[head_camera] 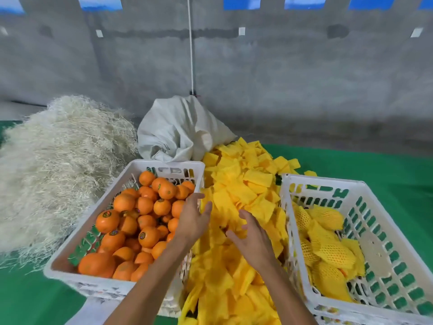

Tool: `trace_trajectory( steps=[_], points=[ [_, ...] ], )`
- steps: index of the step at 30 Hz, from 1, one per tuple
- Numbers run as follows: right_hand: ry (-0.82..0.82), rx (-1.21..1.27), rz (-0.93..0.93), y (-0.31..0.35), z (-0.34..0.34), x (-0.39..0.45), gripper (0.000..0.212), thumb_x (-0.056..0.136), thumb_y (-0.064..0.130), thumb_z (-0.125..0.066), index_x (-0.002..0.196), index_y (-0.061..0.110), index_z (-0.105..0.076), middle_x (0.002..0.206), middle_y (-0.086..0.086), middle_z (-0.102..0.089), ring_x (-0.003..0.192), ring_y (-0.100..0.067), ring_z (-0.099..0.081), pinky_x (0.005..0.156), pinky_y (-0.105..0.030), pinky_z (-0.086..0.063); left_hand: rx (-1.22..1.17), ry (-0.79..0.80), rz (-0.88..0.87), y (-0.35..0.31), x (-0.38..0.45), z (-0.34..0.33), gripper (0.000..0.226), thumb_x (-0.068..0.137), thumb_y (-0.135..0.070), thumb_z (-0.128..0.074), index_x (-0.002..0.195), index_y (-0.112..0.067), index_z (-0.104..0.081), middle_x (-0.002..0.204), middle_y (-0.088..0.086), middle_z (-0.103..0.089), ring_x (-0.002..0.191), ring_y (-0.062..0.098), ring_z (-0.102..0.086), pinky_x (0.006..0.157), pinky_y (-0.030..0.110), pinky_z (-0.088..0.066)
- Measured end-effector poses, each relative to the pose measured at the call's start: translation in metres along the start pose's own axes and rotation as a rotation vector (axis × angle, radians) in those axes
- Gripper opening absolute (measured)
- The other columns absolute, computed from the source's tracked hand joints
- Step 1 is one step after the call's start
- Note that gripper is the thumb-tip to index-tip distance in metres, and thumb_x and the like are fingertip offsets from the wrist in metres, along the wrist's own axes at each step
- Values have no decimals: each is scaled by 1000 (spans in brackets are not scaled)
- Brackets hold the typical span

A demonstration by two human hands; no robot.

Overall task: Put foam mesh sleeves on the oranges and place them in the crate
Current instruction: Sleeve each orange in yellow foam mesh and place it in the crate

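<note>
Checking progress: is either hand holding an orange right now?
No. Both the left hand and right hand hover open over the yellow foam sleeves, with no orange in either.

The left crate (131,177) and the right crate (386,242) look like white moulded plastic, slotted, with a dull sheen and scuffed, grubby lower edges. The oranges (145,221) have glossy, finely pitted peel, and several carry small round stickers. The loose foam mesh sleeves (234,195) are matt yellow foam, soft and lightly ribbed; on the sleeved oranges (328,252) the foam is stretched into an open net texture. The straw-like heap (54,165) is pale, dry, stringy fibre, rough and tangled. The sack (178,130) appears to be whitish woven material, creased and matt. The green ground cover (386,170) looks flat and matt. The wall (281,78) is bare grey concrete, rough and blotchy.
</note>
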State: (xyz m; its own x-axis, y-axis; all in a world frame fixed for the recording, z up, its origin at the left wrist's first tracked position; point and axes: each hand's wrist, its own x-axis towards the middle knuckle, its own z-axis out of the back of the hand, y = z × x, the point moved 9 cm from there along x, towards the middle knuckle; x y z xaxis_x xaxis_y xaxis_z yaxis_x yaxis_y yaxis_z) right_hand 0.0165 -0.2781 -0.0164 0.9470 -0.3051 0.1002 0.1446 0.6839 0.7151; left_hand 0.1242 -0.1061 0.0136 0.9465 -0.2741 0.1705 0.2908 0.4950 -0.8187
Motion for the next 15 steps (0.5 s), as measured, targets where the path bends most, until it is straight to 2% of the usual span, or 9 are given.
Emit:
trace_trajectory(
  steps=[3,6,7,10,12,14,15],
  points=[
    [110,-26,-31,2,-46,-1,73,94,51,-66,155,32,-30,155,11,-42,133,-15,-51,98,-41,-51,32,-55,75,42,-10,38,50,107,-45,-50,146,-13,-50,146,7,-54,125,28,-58,98,45,-50],
    [207,-29,-32,6,-85,-5,68,98,46,-63,156,34,-29,157,9,-39,133,-18,-51,99,-44,-51,148,-114,124,79,-17,70,45,108,-40,-49,144,-13,-52,140,12,-58,112,33,-61,90,47,-51],
    [229,-28,-38,8,-97,-4,66,99,44,-62,156,35,-29,157,9,-38,131,-19,-53,97,-44,-52,222,-101,152,91,-19,78,43,108,-39,-52,144,-15,-51,141,14,-56,113,36,-60,91,51,-50],
    [257,-50,-78,12,-123,4,65,100,43,-62,156,34,-31,157,8,-41,127,-19,-56,84,-36,-55,466,4,286,127,-22,94,54,100,-38,-62,150,-24,-44,155,13,-39,138,42,-39,105,57,-43],
    [287,-58,-122,13,-140,11,69,99,46,-61,158,28,-29,155,5,-45,120,-21,-61,72,-31,-50,495,91,338,145,-24,99,64,98,-36,-64,155,-29,-35,162,15,-28,148,44,-26,112,60,-38],
    [311,-36,-165,14,-153,16,69,101,44,-59,158,22,-28,141,-2,-57,102,-24,-68,68,-38,-56,481,155,333,156,-20,102,70,97,-33,-66,157,-27,-32,163,16,-28,147,44,-29,113,57,-39],
    [318,-24,-183,13,-160,17,68,101,44,-58,157,20,-28,131,-4,-63,99,-26,-69,73,-45,-59,472,176,321,159,-17,103,72,96,-33,-68,158,-25,-31,160,15,-32,143,43,-37,110,54,-42]
  ],
)
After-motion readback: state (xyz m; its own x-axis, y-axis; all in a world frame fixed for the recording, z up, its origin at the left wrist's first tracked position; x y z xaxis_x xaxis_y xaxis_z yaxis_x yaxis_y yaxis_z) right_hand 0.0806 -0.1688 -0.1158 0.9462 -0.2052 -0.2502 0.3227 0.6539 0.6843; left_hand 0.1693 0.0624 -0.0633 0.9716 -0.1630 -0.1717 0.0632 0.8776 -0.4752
